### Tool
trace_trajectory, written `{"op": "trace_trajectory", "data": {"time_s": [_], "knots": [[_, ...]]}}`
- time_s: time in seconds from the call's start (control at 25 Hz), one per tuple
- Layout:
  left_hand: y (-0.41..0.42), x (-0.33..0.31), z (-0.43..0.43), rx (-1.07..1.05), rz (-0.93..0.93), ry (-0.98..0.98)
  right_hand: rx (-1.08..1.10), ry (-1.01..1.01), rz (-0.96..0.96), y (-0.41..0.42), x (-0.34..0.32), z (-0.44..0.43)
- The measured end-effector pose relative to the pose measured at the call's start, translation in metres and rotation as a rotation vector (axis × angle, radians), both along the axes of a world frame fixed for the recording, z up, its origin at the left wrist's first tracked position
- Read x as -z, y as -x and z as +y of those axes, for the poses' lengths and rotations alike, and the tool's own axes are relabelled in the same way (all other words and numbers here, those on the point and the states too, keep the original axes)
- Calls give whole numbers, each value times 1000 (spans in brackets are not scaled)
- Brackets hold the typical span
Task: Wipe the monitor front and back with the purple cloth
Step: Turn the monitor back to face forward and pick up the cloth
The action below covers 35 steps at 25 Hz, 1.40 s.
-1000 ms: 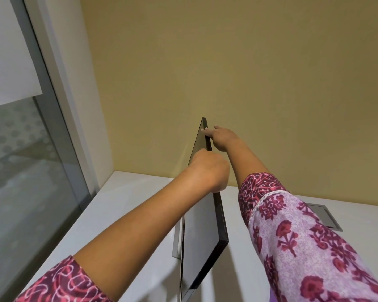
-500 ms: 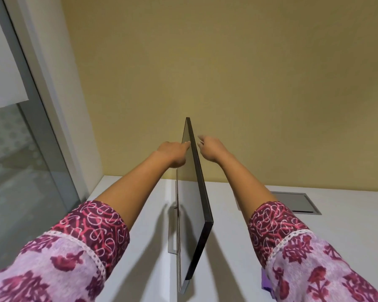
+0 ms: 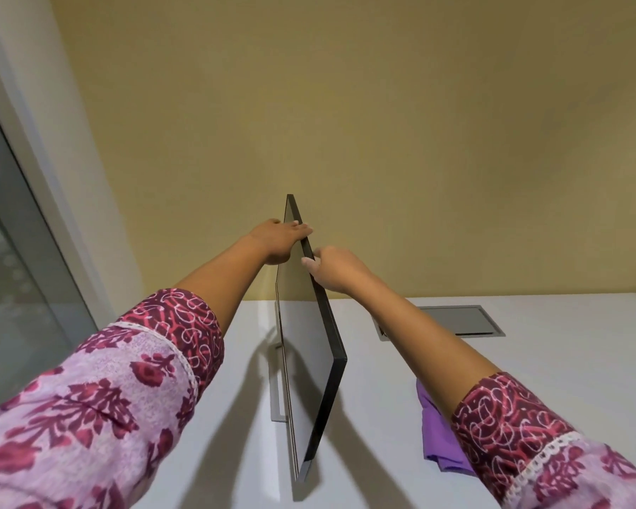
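Monitor [image 3: 309, 361] stands on the white desk [image 3: 547, 380], turned so I see it almost edge-on. It looks thin and flat, with a dark rim and one shiny pale face. A grey stand [image 3: 278, 383] shows low on its left side. My left hand [image 3: 278, 240] lies on the top rim with its fingers [image 3: 302, 229] hooked over it. My right hand [image 3: 333, 268] holds the same rim a bit nearer, thumb on the edge and fingers curled. The purple cloth [image 3: 437, 435] lies crumpled on the desk under my right forearm. No hand touches it.
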State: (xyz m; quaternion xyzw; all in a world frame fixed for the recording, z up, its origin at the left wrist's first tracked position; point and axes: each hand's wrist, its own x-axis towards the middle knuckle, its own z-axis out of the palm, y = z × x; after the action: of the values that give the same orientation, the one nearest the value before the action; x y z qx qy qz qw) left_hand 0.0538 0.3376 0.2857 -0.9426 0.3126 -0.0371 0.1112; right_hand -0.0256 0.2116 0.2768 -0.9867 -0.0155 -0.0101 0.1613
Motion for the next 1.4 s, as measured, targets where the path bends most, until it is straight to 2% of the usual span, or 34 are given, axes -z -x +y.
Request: {"op": "trace_trajectory", "data": {"time_s": [0.32,0.56,0.92,1.08,1.4], "knots": [[-9,3,2,61,-139,51,63,-14,-77,13,1,9],[-10,0,2,87,-202,35,-26,49,-97,17,-6,0],[-10,11,12,33,-255,169,-257,117,91,-8,-20,-48],[-9,14,12,-11,-244,207,-250,203,83,-22,-20,-60],[4,22,-3,-133,-298,258,-164,208,-31,-35,-20,-83]]}}
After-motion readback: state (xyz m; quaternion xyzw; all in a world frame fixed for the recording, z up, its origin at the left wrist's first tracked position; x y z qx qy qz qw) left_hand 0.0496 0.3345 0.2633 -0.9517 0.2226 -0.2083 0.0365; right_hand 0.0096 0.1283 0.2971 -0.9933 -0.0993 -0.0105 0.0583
